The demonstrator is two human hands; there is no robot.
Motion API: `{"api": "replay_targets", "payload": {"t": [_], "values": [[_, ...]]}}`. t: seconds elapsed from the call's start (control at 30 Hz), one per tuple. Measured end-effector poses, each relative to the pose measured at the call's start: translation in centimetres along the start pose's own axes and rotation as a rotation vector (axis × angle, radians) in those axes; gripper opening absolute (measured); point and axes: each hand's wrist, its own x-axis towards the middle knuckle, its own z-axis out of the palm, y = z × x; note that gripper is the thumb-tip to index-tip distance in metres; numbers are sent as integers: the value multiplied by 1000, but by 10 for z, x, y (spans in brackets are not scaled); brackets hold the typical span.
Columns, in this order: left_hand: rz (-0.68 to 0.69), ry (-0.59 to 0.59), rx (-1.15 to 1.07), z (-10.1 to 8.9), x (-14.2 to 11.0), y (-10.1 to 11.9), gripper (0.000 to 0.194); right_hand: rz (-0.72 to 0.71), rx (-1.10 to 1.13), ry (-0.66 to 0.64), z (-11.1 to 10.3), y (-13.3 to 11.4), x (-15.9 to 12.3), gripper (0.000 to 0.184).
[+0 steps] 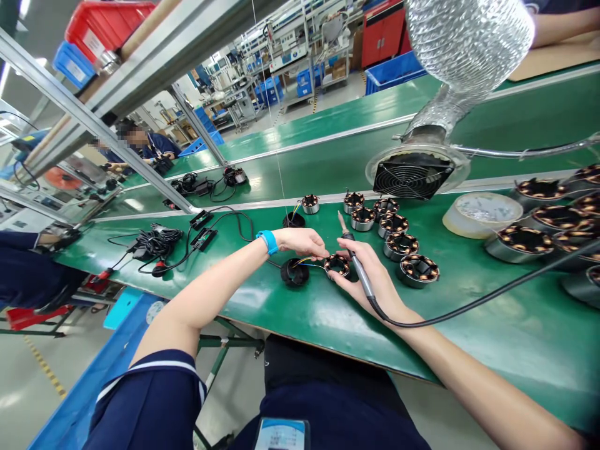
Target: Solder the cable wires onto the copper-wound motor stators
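My left hand, with a blue band on its wrist, is closed in a pinch on thin wires. These wires run between a black round housing and a small motor stator with copper windings. My right hand holds a soldering iron, its tip pointing up and away from the stator. Thumb and fingers of that same hand also rest around the stator's side. Exactly where the wire ends meet the stator is hidden by my fingers. A second black housing with wires lies just beyond my left hand.
Several stators stand right of my hands, with larger ones farther right. Near them are a tape roll and a fume fan under a foil duct. Bundled cables lie left. Co-workers sit along the line.
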Motion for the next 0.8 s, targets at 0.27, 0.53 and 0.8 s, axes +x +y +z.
{"api": "replay_targets", "payload": {"t": [0.27,0.53,0.8], "values": [[48,30,-99,-5,-12,-18,57,-2,10,-5,0,-1,0,62],[58,63,-112,-2,-21,-21,55,6,4,-7,-1,-2,1,62],[53,76,54,19,-12,-4,37,-52,-46,9,-3,-3,1,57]]}}
